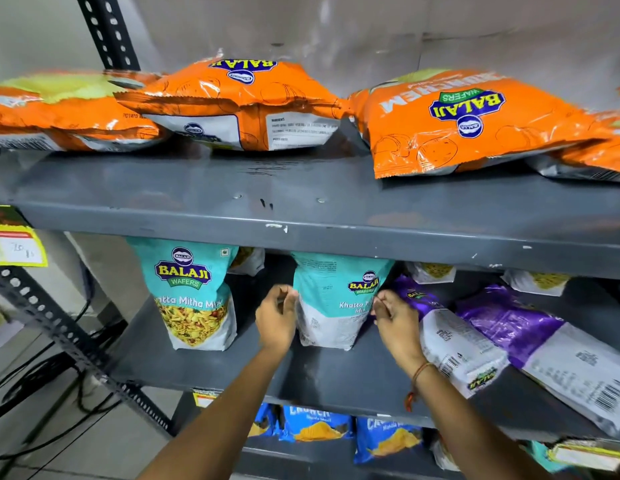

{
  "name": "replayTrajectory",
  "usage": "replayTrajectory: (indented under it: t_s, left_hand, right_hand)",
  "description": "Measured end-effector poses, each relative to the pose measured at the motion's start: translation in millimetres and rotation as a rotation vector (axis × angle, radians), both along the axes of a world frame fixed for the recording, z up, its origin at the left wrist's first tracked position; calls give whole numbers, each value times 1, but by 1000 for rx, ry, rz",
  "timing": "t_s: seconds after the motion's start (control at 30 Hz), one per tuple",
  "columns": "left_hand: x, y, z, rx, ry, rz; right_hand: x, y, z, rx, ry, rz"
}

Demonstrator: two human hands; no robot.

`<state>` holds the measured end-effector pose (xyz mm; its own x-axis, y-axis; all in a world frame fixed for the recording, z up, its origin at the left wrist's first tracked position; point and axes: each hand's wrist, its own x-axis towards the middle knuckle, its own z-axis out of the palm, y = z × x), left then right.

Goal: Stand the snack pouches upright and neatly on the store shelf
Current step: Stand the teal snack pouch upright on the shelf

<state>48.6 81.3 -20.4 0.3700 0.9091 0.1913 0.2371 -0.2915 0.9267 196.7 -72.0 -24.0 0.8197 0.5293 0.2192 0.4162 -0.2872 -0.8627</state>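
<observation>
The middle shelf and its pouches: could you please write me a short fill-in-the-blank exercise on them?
1. Both hands, left hand and right hand, flank a ____ pouch standing upright.
2. The purple pouches to its right are ____, not standing.
3. The bags on the shelf above are coloured ____.

Missing words: teal; lying down; orange

So it's a dark grey metal shelving rack, paint chipped and scuffed along the front edge of the upper shelf, with a couple of rivets showing. The slotted angle-iron uprights are black with rows of holes, one at the far left up top and another angling down at the near left. Behind it all is a plain pale wall with some glare. Light tiled floor at lower left, black cables trailing across it.
</observation>
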Motion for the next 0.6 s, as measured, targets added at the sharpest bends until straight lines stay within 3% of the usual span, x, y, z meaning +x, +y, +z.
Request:
replayTrajectory:
  t_s: [0.27,0.47,0.6]
  left_hand:
    - [-4,2,-14,40,122,-41]
    - [-38,-60,-28,177,67,-62]
    - [-38,-108,-33,206,6,-152]
  right_hand:
    - [-23,-9,1,199,21,-190]
    - [-72,-18,-8,181,80,70]
    - [-84,-16,-15,160,175,92]
